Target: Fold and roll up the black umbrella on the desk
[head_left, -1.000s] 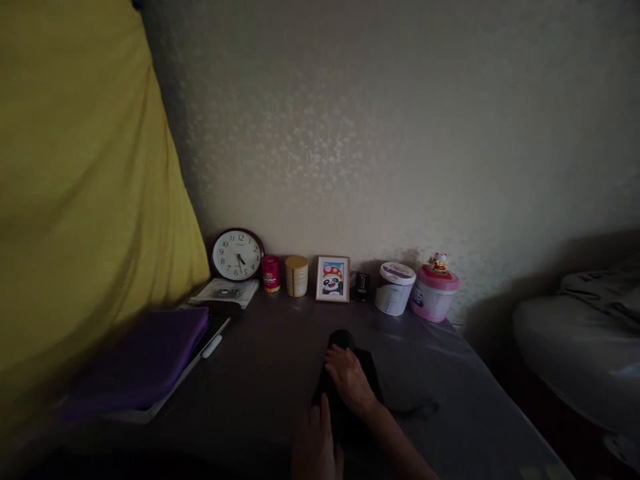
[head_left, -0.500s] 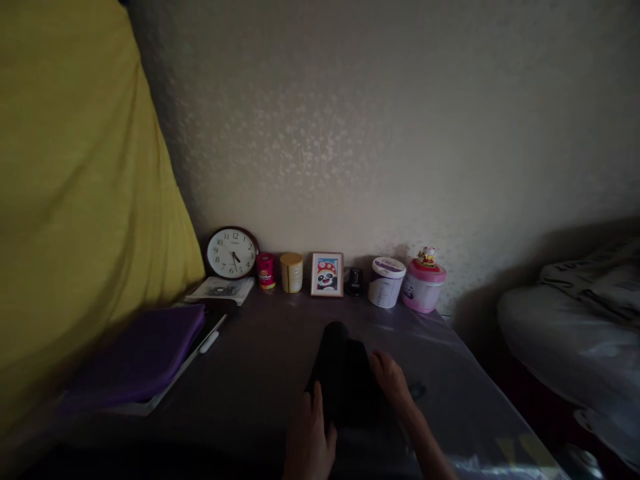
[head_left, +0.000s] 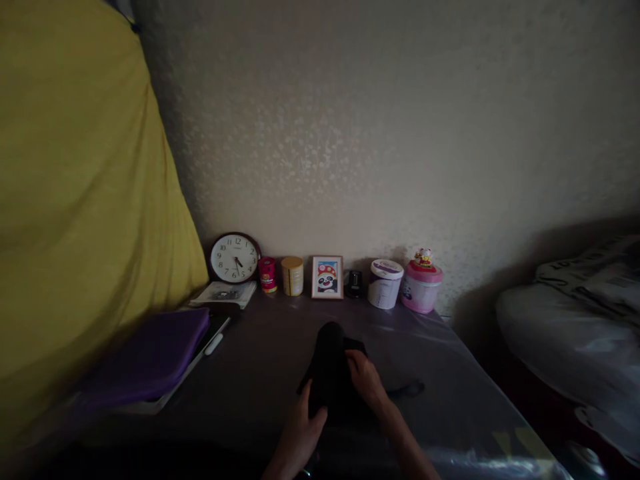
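Observation:
A black, dark-lit bundle (head_left: pixel 327 363), rounded at its far end with a loose flap on its right side, is between my hands over the table. Its exact kind is hard to make out. My left hand (head_left: pixel 303 430) grips the near left side, thumb and fingers around it. The flap's edge is pinched by my right hand (head_left: pixel 366 379), which lies across the bundle's right side. Beyond my right wrist, a dark strap-like loop (head_left: pixel 413 388) rests on the table; whether it joins the bundle is hidden.
Along the wall stand a clock (head_left: pixel 235 259), a red can (head_left: pixel 268 275), a yellow-lidded can (head_left: pixel 293 277), a panda picture frame (head_left: pixel 327 277), a white tub (head_left: pixel 385 285) and a pink tub (head_left: pixel 421 288). A purple case (head_left: pixel 150 357) lies left on the table (head_left: pixel 260 360), beside a yellow curtain (head_left: pixel 95 173).
My right hand has moved left, bringing the flap in against the bundle. My left hand has shifted slightly left, still holding it. The dark loop shows more fully now.

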Demonstrator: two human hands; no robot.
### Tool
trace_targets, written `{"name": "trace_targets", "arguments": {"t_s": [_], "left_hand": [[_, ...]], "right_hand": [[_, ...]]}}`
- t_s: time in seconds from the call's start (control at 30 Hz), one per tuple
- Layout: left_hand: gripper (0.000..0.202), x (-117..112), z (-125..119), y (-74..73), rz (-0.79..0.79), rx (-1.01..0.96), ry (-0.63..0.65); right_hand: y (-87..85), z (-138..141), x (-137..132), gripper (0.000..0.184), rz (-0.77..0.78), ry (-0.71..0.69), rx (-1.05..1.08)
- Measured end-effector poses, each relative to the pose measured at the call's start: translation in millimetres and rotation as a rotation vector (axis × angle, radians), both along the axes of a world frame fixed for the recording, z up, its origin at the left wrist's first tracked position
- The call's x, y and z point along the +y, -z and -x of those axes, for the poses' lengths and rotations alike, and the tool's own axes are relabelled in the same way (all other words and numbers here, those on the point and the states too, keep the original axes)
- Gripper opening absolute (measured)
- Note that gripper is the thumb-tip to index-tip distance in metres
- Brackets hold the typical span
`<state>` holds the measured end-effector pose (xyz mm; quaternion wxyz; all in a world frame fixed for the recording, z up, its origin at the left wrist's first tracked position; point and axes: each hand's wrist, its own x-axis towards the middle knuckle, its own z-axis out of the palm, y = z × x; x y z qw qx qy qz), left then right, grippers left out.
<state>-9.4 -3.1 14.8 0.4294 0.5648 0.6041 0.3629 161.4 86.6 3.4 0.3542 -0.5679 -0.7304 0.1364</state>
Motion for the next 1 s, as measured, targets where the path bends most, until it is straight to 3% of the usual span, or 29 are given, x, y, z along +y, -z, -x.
{"name": "trace_targets", "arguments": {"t_s": [0.17, 0.33, 0.5, 0.63, 0.77, 0.9, 1.0], "left_hand": [[0.058, 1, 2, -7.8, 0.113, -0.152, -0.015], [0.054, -1, -1, -16.2, 0.192, -0.237, -0.029], [0.051, -5, -4, -20.7, 0.206, -0.256, -0.035], [0.054, -7, -5, -23.7, 0.238, -0.231, -0.037], [0.057, -7, -4, -17.0, 0.177, -0.182, -0.024], [0.06, -6, -3, -0.1, -0.004, 0.015, -0.033], [0.064, -4, -4, 9.7, -0.026, 0.138, 0.01]], "right_hand": [[2.7, 0, -5, 0.03, 0.084, -0.07, -0.025], [-4.8, -27, 10, 0.03, 0.069, 0.102, 0.054], [3.0, -44, 24, 0.03, 0.133, 0.316, -0.025], [13.3, -43, 28, 0.029, 0.184, 0.318, -0.017], [15.1, -34, 31, 0.032, 0.149, 0.297, 0.001], [11.7, -27, 34, 0.029, 0.121, 0.291, 0.001], [7.3, -25, 36, 0.026, 0.109, 0.277, 0.004]]}}
